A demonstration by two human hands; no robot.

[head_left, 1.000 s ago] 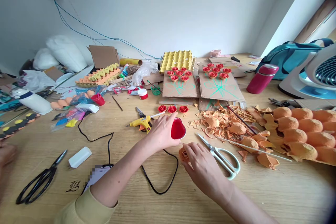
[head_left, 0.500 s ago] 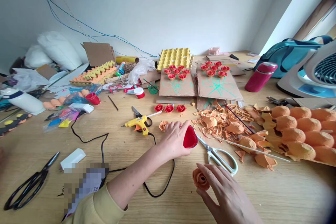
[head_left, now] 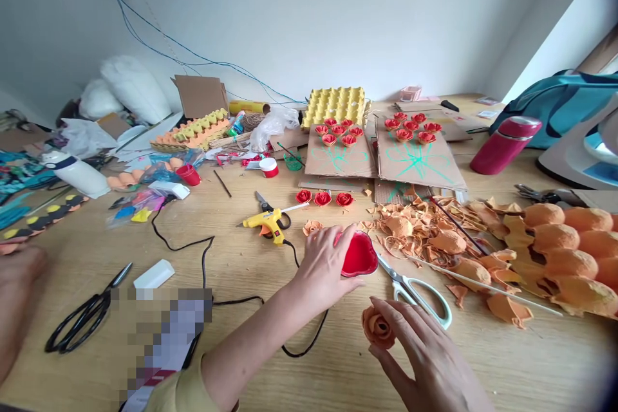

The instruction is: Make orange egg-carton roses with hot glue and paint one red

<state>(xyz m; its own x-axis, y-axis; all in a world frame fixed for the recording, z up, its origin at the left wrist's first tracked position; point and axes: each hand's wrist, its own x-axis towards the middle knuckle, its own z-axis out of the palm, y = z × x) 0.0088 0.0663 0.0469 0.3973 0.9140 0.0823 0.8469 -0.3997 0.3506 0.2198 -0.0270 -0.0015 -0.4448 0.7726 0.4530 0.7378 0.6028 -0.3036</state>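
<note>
My left hand [head_left: 328, 264] is wrapped around the side of a small dish of red paint [head_left: 360, 254], which it holds just above the table. My right hand [head_left: 425, 351], lower right, pinches an orange egg-carton rose [head_left: 378, 327] between thumb and fingers. The rose is unpainted, with its spiral of petals facing up. Past the left hand lies another orange flower [head_left: 313, 227], partly covered by the fingers. White-handled scissors [head_left: 420, 296] lie to the right of the dish. A yellow glue gun [head_left: 270, 225] rests left of my left hand.
Orange carton scraps [head_left: 410, 225] and an egg tray [head_left: 560, 251] spread on the right. Red roses [head_left: 322, 198] and cardboard panels with red flowers [head_left: 420, 161] stand behind. Black scissors [head_left: 87, 315] lie left, near another person's arm [head_left: 19, 296]. A pink bottle [head_left: 506, 145] stands back right.
The view has swung left, so things appear further right, and another person's arm now shows more at the left edge. The dish looks more level. Both hands keep their hold.
</note>
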